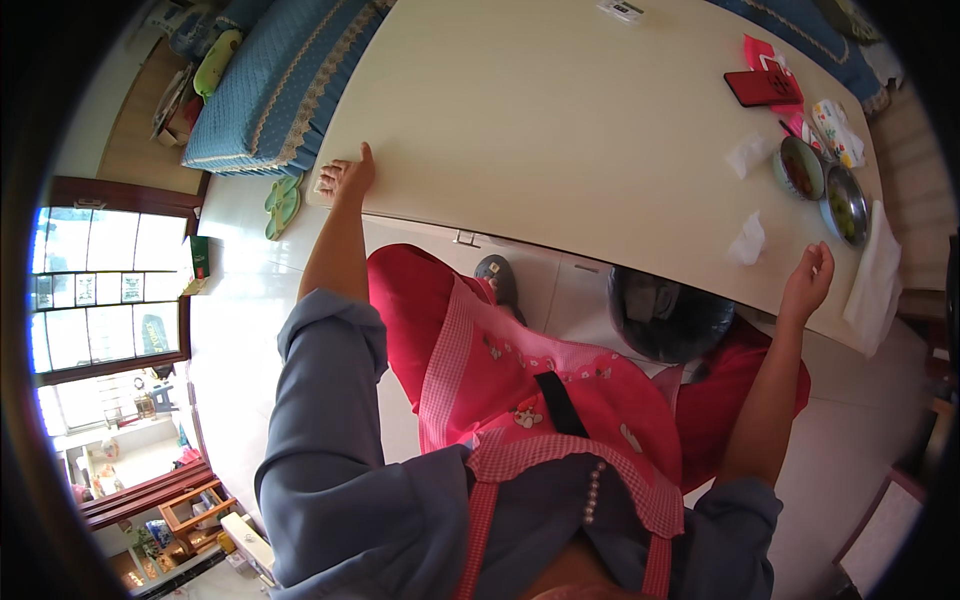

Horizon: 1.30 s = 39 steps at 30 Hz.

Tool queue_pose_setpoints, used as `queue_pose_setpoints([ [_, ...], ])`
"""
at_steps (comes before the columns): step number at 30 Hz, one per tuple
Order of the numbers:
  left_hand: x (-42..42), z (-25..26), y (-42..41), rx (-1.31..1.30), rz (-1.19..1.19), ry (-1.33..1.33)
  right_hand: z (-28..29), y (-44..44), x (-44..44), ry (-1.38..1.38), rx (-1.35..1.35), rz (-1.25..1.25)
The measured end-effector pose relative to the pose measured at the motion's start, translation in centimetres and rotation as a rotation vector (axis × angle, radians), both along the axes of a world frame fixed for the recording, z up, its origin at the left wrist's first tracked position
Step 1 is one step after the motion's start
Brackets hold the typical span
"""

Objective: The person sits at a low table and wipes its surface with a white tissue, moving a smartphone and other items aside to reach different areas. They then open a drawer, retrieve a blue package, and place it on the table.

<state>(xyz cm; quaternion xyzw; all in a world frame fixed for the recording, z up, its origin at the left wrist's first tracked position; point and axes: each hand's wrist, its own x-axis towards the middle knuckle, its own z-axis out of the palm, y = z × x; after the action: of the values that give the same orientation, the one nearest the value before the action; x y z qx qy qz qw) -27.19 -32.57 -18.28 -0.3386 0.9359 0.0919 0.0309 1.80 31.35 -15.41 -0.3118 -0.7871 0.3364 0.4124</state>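
Note:
My left hand rests at the left corner of a cream table, empty, with its thumb apart from its fingers. At the table's right front edge is my right hand, its fingers somewhat curled and nothing seen in it. A crumpled white tissue lies left of the right hand, and a white cloth or paper sheet hangs over the edge to its right. Beyond that hand stand a patterned bowl with reddish food and a metal bowl with green pieces.
A red phone lies on pink packaging near a tissue pack. A small white device is at the far edge. Below the table stands a lined waste bin between my legs. A blue-covered sofa and green slippers are at left.

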Motion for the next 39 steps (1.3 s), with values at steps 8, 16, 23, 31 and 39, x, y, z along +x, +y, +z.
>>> queue_pose_setpoints([
  [8,-5.8,-0.3,12.3,-0.081,-0.414,0.14,-2.7,-1.3,0.3,-0.335,0.495,-0.018],
  [16,0.6,-1.1,29.4,-0.227,-1.278,0.216,-3.4,-1.2,0.0,-0.361,0.397,-0.003],
  [23,16.7,1.7,27.0,0.009,-1.599,0.092,-3.3,-1.7,0.1,-0.389,0.316,-0.012],
  [31,4.1,-0.2,2.7,-0.148,-0.404,-0.017,-3.9,-1.3,0.3,-0.424,0.348,-0.009],
  [39,-4.9,-1.6,-4.5,-0.136,-0.177,0.074,-3.4,-1.0,0.1,-0.418,0.279,0.01],
])
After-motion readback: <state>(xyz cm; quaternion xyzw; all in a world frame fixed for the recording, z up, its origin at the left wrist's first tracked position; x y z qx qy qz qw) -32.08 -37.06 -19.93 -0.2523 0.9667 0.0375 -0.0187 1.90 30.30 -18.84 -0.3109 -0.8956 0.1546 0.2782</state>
